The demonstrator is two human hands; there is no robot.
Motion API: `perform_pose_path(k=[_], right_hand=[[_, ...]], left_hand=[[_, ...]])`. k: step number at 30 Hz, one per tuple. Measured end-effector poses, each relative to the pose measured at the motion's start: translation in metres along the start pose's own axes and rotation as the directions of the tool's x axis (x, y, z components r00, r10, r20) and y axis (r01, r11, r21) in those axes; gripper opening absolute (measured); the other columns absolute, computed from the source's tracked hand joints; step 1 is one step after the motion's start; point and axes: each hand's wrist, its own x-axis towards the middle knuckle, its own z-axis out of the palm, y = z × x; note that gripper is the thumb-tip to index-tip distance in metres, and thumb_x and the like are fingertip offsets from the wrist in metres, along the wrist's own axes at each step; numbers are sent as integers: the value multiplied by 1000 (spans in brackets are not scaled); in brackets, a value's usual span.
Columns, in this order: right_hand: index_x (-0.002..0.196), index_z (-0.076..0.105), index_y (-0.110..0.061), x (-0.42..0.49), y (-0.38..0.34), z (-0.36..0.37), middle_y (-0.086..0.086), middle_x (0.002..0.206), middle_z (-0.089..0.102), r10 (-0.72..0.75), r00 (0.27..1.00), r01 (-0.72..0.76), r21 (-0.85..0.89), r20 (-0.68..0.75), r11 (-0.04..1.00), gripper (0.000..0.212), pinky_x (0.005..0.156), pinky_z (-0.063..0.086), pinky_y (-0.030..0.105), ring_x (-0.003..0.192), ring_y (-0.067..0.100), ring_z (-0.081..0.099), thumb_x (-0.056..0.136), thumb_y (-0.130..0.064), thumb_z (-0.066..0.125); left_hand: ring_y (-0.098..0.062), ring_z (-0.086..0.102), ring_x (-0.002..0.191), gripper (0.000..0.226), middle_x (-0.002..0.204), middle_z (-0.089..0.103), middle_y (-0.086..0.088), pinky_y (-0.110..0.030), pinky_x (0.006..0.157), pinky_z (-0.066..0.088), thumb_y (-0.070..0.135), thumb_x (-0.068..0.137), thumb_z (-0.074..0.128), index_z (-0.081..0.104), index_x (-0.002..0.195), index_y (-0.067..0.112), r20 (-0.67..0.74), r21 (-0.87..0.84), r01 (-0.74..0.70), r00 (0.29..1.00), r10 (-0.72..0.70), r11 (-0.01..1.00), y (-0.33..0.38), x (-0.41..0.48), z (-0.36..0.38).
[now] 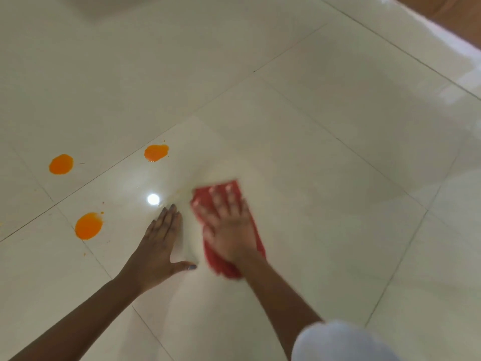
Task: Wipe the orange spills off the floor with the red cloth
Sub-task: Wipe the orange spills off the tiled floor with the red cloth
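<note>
My right hand [229, 225] lies flat with spread fingers on the red cloth [221, 264], pressing it onto the glossy white tiled floor [325, 152]; hand and cloth are motion-blurred. My left hand [158, 246] rests flat on the floor just left of the cloth, fingers straight, thumb out. Three orange spills sit to the left: one [88, 226] near my left hand, one [61, 164] farther left, one [156, 152] beyond the hands. A faint yellowish smear [179, 194] shows on the tile by the cloth's upper left.
A lamp's bright reflection [153, 199] shines on the tile ahead of my left hand. A brown wall or door [447, 14] with a white skirting runs along the top right. My pale trouser knee [338, 342] is at the bottom right.
</note>
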Motion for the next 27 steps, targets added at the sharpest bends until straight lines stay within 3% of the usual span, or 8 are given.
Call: perform_pose_path(k=[3, 6, 10, 15, 17, 20, 23, 27], right_hand=[[141, 27, -46, -88, 10, 11, -2, 155, 25, -109, 994, 110, 52, -9, 993, 59, 113, 17, 55, 144, 32, 14, 84, -44, 42], [140, 33, -45, -101, 84, -8, 1, 152, 31, 109, 992, -108, 18, -63, 994, 56, 108, 28, 55, 141, 34, 24, 85, -43, 42], [146, 8, -44, -12, 112, -28, 2, 159, 5, 400, 917, -400, 20, -5, 916, 55, 114, 7, 54, 144, 35, -2, 95, -45, 29], [144, 26, -40, -51, -7, 2, 5, 155, 27, -144, 989, 145, -10, 27, 989, 57, 111, 17, 59, 141, 39, 18, 88, -44, 35], [140, 34, -43, -89, -4, 4, 1, 151, 34, -220, 976, 219, 30, 12, 975, 56, 111, 21, 56, 141, 35, 24, 84, -44, 41], [136, 43, -42, -71, 19, -3, 4, 149, 37, -8, 998, 8, 1, -56, 1000, 52, 107, 28, 58, 137, 38, 30, 85, -42, 44], [146, 14, -42, -19, -13, -6, 4, 159, 11, 256, 966, -257, 22, 41, 966, 54, 112, 6, 57, 144, 38, 3, 95, -44, 32], [142, 30, -44, -44, -102, 7, 1, 154, 28, -292, 948, 289, 47, 126, 956, 52, 111, 15, 58, 141, 37, 19, 89, -43, 34]], left_hand=[[-11, -31, 138, 131, 150, -30, 1, -28, 115, -11, 100, 45, 8, -24, 137, 13, 17, -8, 0, 1000, 0, 1000, 4, -2, -1], [-11, -29, 139, 129, 150, -29, 2, -28, 115, -10, 99, 45, 7, -21, 138, 14, 36, 5, -14, 999, 14, 1000, 10, -6, 3], [-15, -28, 139, 126, 149, -30, 0, -29, 116, -9, 97, 48, 8, -21, 138, 14, 74, 92, -62, 996, 56, 994, 11, -16, 6], [-21, -27, 140, 124, 146, -32, -4, -30, 115, -10, 95, 48, 5, -22, 136, 12, 81, 103, -1, 997, -7, 995, 8, -37, 6], [-24, -29, 138, 117, 146, -33, -6, -31, 114, -10, 91, 57, 9, -23, 136, 12, 61, 156, 15, 998, -25, 988, 4, -49, 9], [-26, -34, 133, 102, 147, -33, -8, -34, 113, -14, 72, 79, 39, -18, 142, 14, 41, 230, 81, 995, -92, 970, -12, -74, 10], [-28, -37, 131, 97, 144, -37, -7, -36, 112, -16, 66, 83, 43, -15, 144, 16, 16, 286, 168, 983, -181, 943, -33, -105, 9], [-30, -34, 133, 94, 143, -38, -8, -40, 116, -10, 66, 85, 39, -17, 144, 19, 29, 295, 298, 947, -320, 908, -50, -145, 8]])
